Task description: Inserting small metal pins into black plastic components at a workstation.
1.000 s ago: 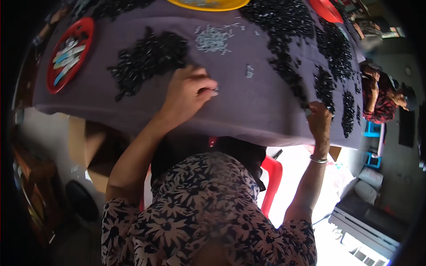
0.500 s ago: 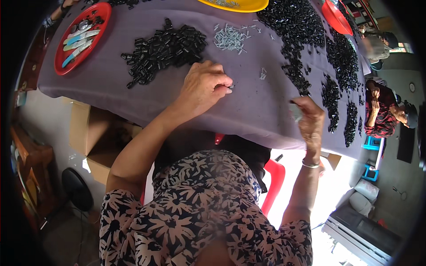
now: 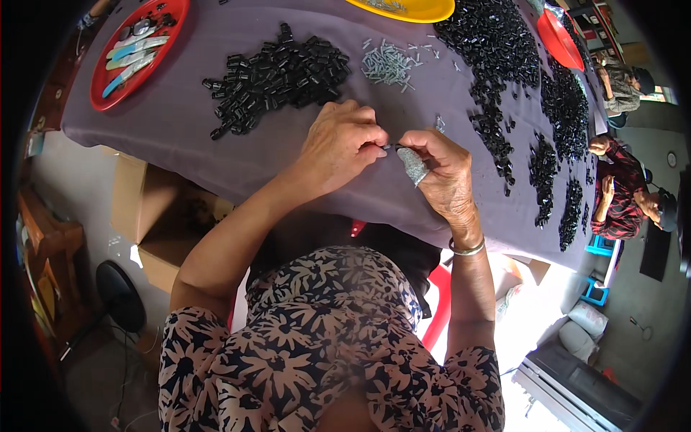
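Our left fingers (image 3: 373, 135) and right fingers (image 3: 426, 142) pinch a tiny dark part (image 3: 393, 146); heap of glossy black oblong pieces (image 3: 284, 81) at ten o'clock.

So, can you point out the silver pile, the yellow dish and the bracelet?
Silver pile (image 3: 389, 65), head view: its middle.
Yellow dish (image 3: 425, 19), head view: its near rim.
Bracelet (image 3: 468, 253), head view: its band.

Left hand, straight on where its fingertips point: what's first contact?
Probably the small dark piece at the fingertips, then the right hand directly opposite the left hand. Too small to tell whether they already touch through the piece.
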Demonstrator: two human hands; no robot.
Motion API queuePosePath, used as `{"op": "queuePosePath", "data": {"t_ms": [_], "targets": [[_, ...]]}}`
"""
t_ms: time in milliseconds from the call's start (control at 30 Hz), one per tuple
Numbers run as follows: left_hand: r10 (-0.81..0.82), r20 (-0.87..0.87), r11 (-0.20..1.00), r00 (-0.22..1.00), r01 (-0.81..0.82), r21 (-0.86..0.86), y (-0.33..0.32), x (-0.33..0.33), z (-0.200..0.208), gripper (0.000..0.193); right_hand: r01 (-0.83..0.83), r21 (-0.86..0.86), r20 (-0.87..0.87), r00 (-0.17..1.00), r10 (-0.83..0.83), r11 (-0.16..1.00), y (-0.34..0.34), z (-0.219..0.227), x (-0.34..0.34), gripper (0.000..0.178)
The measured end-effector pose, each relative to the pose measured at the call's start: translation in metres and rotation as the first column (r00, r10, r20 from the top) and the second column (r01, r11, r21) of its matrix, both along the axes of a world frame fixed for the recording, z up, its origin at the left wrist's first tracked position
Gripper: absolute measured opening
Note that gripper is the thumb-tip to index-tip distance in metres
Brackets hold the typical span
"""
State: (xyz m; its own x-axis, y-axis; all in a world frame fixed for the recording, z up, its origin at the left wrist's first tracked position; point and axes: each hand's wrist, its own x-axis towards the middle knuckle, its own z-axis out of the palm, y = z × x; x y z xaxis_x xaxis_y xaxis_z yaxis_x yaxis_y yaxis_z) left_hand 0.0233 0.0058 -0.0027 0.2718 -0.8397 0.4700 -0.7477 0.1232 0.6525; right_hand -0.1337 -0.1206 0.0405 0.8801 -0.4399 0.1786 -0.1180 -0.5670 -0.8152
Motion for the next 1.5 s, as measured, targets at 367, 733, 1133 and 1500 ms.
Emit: {"op": "queuePosePath", "data": {"t_ms": [367, 733, 1133, 1500], "targets": [[-0.004, -0.002, 1.000, 1.000, 0.004, 0.005, 0.000, 0.000, 0.000, 0.014, -0.061, -0.303, 0.037, 0.996, 0.075, 0.951, 0.004, 0.013, 0.010, 0.027], [-0.001, -0.016, 1.000, 1.000, 0.001, 0.010, -0.003, -0.002, 0.000, 0.015, -0.119, -0.319, 0.004, 0.992, 0.127, 0.940, 0.002, 0.010, 0.014, 0.030], [-0.050, -0.003, 0.998, 0.999, 0.050, 0.037, -0.001, 0.003, 0.000, 0.015, 0.035, 0.420, -0.371, 0.918, 0.136, 0.907, -0.012, 0.019, 0.027, 0.007], [0.009, -0.138, 1.000, 0.990, -0.005, 0.031, -0.001, -0.002, 0.006, 0.011, 0.080, 0.462, -0.501, 0.845, 0.186, 0.883, -0.025, 0.031, 0.043, 0.016]]}}
